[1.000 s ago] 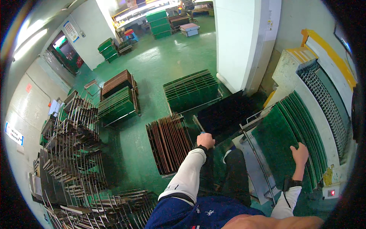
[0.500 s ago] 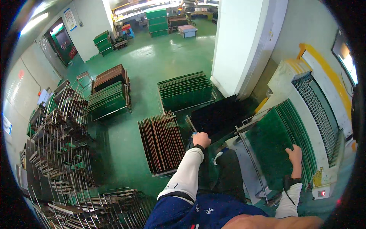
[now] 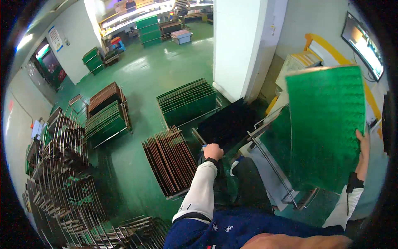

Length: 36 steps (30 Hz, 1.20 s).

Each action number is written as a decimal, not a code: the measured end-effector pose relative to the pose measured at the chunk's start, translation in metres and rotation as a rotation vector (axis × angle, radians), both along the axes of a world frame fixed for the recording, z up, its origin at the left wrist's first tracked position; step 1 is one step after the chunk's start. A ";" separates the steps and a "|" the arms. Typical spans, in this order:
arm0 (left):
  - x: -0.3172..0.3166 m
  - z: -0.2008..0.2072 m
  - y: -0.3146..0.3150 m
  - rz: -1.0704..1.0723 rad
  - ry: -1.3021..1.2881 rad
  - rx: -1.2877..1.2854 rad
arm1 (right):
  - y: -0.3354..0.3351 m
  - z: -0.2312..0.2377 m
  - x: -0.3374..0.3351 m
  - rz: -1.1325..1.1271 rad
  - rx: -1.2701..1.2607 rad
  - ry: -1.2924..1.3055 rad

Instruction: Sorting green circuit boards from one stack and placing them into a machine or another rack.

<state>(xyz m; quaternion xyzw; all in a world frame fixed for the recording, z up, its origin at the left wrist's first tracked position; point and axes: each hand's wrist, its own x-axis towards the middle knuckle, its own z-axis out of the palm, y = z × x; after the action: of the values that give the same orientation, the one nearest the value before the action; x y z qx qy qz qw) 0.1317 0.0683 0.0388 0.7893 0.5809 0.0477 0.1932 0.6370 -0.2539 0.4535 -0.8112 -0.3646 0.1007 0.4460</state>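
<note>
At the right, my right hand [image 3: 363, 151] grips the outer edge of a large green panel [image 3: 327, 124], which looks like a circuit board sheet. The panel stands lifted and tilted, hiding much of the white machine behind it. Beside its lower left is a metal rack [image 3: 271, 166] with another green panel [image 3: 278, 137] upright in it. My left hand [image 3: 213, 152] is closed in a fist near the front corner of a rack of black panels [image 3: 228, 126]. A small blue bit shows at its fingers; what it holds is hidden.
A rack of brown panels [image 3: 170, 162] stands left of my left hand, with a rack of green panels [image 3: 188, 103] behind it. Many metal racks [image 3: 62, 162] crowd the left. A white pillar [image 3: 236, 50] rises ahead. A screen [image 3: 362, 43] hangs at right. Two people are far back.
My right hand has moved right and up, bringing the green panel up out of the row beside the machine. My left hand stays closed near the black panels. The view has shifted right.
</note>
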 end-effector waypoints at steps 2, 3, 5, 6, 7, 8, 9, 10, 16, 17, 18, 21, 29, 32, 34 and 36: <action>0.001 -0.006 0.003 0.023 -0.008 0.046 | -0.029 -0.011 0.048 -0.066 0.318 0.311; 0.003 -0.002 0.001 0.008 -0.014 0.016 | -0.043 -0.023 0.053 -0.070 0.442 0.366; 0.002 -0.003 0.002 -0.017 -0.025 -0.006 | -0.064 -0.054 0.062 -0.096 0.478 0.036; 0.003 -0.004 0.000 -0.020 -0.029 0.025 | -0.073 -0.073 0.068 -0.207 0.382 -0.348; 0.005 -0.005 -0.001 -0.027 -0.045 0.061 | -0.081 -0.088 0.081 -0.259 0.208 -0.644; 0.007 -0.004 -0.001 -0.023 -0.046 0.040 | -0.090 -0.107 0.098 -0.347 0.052 -0.938; 0.005 -0.004 0.001 -0.005 -0.037 0.024 | -0.084 -0.116 0.102 -0.323 0.077 -0.776; 0.004 -0.006 0.003 -0.016 -0.015 0.028 | -0.079 -0.123 0.105 -0.313 0.100 -0.620; 0.004 -0.022 0.009 -0.056 0.073 0.071 | -0.022 -0.166 0.130 -0.144 0.941 0.906; 0.006 -0.025 0.011 -0.052 0.083 0.057 | -0.022 -0.171 0.131 -0.144 0.966 0.900; 0.005 -0.028 0.014 -0.072 0.052 0.064 | -0.018 -0.179 0.130 -0.154 0.937 0.900; 0.017 -0.028 0.007 -0.099 0.036 0.068 | -0.024 -0.212 0.131 -0.095 0.660 0.517; 0.009 -0.038 0.018 -0.084 0.123 0.095 | 0.052 -0.191 0.120 -0.188 0.993 1.011; 0.015 -0.035 0.013 -0.082 0.115 0.071 | 0.062 -0.206 0.134 -0.209 1.036 1.028; 0.020 -0.030 0.012 -0.108 0.116 0.068 | 0.069 -0.222 0.151 -0.112 1.040 0.952; 0.019 -0.032 0.017 -0.121 0.128 0.005 | 0.080 -0.219 0.158 -0.131 1.079 1.041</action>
<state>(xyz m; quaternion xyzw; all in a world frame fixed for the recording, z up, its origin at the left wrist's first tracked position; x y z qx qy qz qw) 0.1503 0.0854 0.0067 0.8247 0.5434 -0.0134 0.1563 0.7954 -0.1743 0.2342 -0.3479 -0.0562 0.2519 0.9013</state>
